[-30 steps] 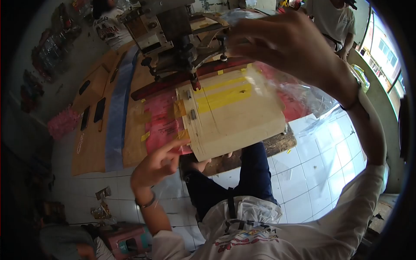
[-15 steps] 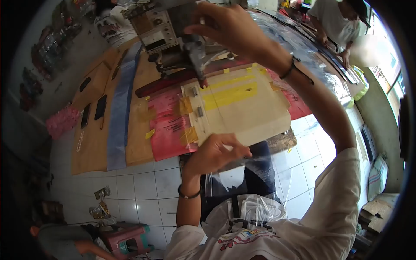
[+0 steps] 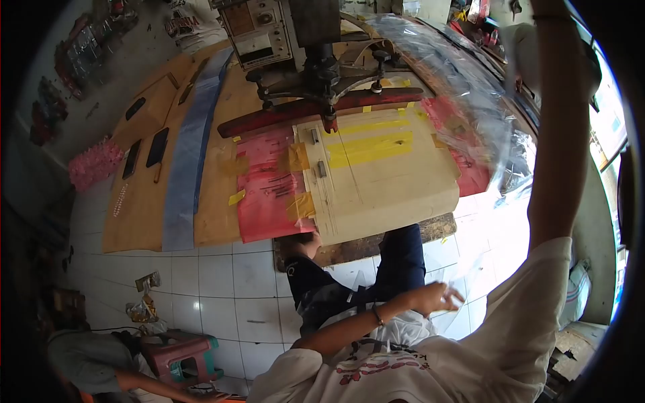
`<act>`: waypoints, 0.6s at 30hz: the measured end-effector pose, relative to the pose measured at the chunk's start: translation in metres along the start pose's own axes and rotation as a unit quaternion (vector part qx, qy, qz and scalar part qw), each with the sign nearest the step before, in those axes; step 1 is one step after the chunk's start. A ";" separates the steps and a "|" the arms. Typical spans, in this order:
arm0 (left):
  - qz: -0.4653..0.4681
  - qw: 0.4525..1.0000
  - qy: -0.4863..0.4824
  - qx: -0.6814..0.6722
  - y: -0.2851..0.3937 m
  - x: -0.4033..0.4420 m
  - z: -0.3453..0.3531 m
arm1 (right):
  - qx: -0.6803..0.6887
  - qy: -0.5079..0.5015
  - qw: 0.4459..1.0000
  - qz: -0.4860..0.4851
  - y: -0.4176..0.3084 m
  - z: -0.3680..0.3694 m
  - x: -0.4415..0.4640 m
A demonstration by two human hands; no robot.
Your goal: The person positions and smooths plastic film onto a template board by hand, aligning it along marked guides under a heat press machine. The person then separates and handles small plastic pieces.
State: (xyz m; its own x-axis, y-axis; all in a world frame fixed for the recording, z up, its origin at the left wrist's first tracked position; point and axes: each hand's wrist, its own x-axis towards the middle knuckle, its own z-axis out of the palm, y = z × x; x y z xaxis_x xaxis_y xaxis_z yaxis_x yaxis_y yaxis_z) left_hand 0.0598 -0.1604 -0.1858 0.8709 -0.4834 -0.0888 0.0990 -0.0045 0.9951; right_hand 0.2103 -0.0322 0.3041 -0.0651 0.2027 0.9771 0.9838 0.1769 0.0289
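The person's left hand (image 3: 430, 299) is low, over the lap, away from the bench (image 3: 134, 228). Its fingers are a bit bent. Something see-through may be by the fingers, but it is too blurry, so I cannot tell if it is held. The right arm (image 3: 557, 134) goes straight up, and the right hand is out of sight, so I cannot tell if it holds anything.

The cream board (image 3: 383, 195) lies on the bench in front of the person's knees, on top of a red sheet (image 3: 259, 211). A big machine (image 3: 259, 37) stands behind it, with a long red bar (image 3: 275, 115) along the board's far side.

Some setting up looks done: yellow tape (image 3: 369, 151) is stuck on the board, and two small metal bits (image 3: 321, 169) sit near its left edge. Neither hand is touching the board. I cannot tell how much work is left.
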 end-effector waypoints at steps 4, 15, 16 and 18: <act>-0.035 0.997 -0.043 0.061 -0.038 -0.008 0.041 | -0.121 0.004 0.992 0.027 0.032 -0.073 -0.023; 0.040 0.854 0.491 0.167 -0.270 -0.183 -0.054 | -0.462 0.026 0.871 0.163 0.118 -0.372 -0.115; -0.217 0.854 0.459 0.112 -0.245 -0.224 -0.065 | -0.487 0.027 0.855 0.177 0.124 -0.394 -0.122; -0.172 0.822 0.543 -0.031 -0.184 -0.283 -0.081 | -0.529 0.027 0.824 0.203 0.130 -0.436 -0.136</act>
State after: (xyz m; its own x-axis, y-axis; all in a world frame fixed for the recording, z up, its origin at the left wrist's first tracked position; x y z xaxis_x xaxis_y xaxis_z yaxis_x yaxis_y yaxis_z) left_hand -0.1656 0.0475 -0.3472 0.6994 0.6025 -0.3845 0.4244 0.0827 0.9017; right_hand 0.4195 -0.4573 0.2668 0.2839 -0.0102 0.9588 0.5193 -0.8389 -0.1627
